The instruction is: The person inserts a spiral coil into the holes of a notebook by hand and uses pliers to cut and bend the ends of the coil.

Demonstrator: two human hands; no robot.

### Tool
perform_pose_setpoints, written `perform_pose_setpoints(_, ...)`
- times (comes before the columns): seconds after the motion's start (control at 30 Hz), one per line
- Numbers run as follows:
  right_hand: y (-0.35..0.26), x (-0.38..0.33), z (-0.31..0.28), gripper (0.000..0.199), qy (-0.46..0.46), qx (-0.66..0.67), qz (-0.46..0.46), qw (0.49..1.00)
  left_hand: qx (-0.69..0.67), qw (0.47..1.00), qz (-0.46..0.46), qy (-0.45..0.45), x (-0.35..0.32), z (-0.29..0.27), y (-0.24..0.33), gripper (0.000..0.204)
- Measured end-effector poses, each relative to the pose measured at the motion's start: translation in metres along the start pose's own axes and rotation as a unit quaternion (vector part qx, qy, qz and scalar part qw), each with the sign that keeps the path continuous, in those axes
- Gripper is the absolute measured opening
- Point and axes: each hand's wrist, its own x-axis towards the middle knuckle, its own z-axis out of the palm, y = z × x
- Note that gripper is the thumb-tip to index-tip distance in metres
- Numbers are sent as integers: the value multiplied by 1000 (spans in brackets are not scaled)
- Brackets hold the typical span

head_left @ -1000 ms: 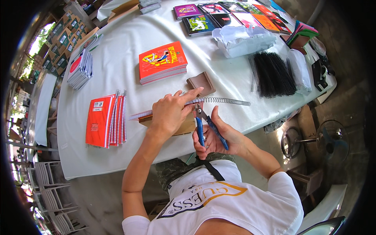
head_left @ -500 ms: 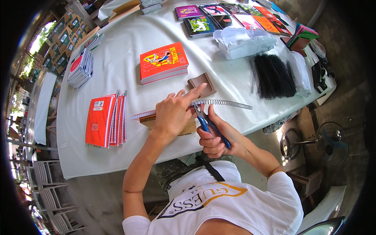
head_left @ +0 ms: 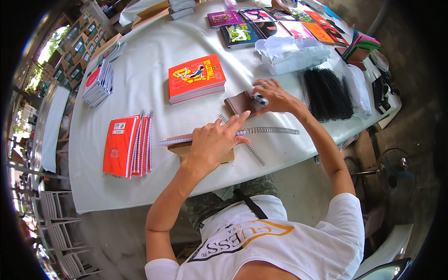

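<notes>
Stretching out before me, the table (head_left: 140, 70) wears a white cloth that drapes at the near edge. At its far side lie the books (head_left: 240, 35), covers up, with 1 co-worker's hand (head_left: 281, 6) over them. Nearer, the white bundle (head_left: 294, 58) sits just beside the black coils (head_left: 326, 93). Left of these stands the orange pile (head_left: 196, 79), and nearer the left edge the red notebooks (head_left: 122, 144) overlap, their coils facing right.

The person's 2 hands work by the near edge. The left hand (head_left: 212, 144) grips the notebook (head_left: 172, 140) from above, thumb on the near side, index finger reaching to the brown block (head_left: 240, 103). The right hand (head_left: 280, 100) curls at that block's right side, around a blurred blue-and-white thing (head_left: 261, 99); I cannot tell whether it grasps it.

Under the notebook is the board (head_left: 181, 148). A coil (head_left: 275, 130) runs rightward from the notebook's end, past the left hand, and a thinner loose coil (head_left: 254, 154) lies slantwise on the cloth below it.
</notes>
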Motion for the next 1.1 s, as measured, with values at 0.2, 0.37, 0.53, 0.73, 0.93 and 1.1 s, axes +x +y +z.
perform_pose_setpoints(0.2,-43,69,-14,71,-255,159,-27,953,-62,960,49,267,-9,27,-25,99)
perform_pose_setpoints(0.37,-40,51,-84,71,-195,601,-151,760,-89,934,-7,346,-7,35,-31,108)
perform_pose_setpoints(0.53,-58,63,-83,71,-233,517,-118,816,-97,938,-24,331,-12,35,-30,109)
perform_pose_setpoints(0.73,-60,66,-70,61,-204,500,-101,836,-89,931,-5,354,-11,32,-33,109)
perform_pose_setpoints(0.93,-79,75,-84,66,-253,424,-56,868,-72,928,-17,365,-16,34,-39,108)
perform_pose_setpoints(1.1,-78,76,-65,67,-145,641,-149,738,-70,930,-38,359,-20,35,-43,110)
